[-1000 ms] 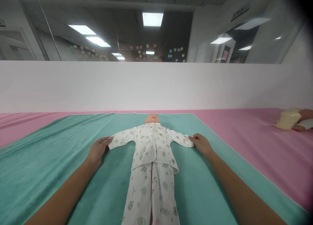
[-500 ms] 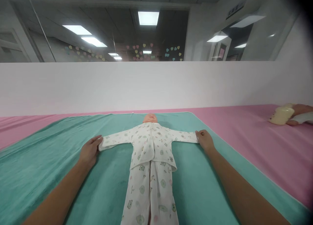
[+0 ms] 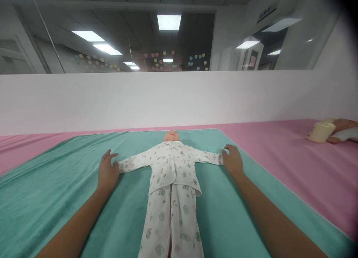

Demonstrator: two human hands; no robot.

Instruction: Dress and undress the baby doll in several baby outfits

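Observation:
A baby doll's head (image 3: 171, 136) shows at the far end of the teal cloth, above a white long-sleeved baby top (image 3: 173, 164) with small printed animals. Matching white trousers (image 3: 179, 220) lie below, their upper edge covered by the top's hem. Both sleeves stretch out sideways. By the cuff of the left-side sleeve is my left hand (image 3: 108, 172), fingers raised and spread, gripping nothing. At the other cuff my right hand (image 3: 233, 161) rests close against the sleeve end, with its thumb and fingers apart; whether it touches the cuff is hard to tell.
The teal cloth (image 3: 69, 176) lies over a pink sheet (image 3: 279, 149). At the right edge a pale yellow bottle-like object (image 3: 321, 131) sits beside a skin-toned, white-clothed form that is partly cut off. A white wall (image 3: 167, 97) with glass above closes off the far side.
Both hands have let go of the sleeve cuffs and their fingers have opened. The left hand's fingers have lifted. The sleeve ends have shifted slightly inward.

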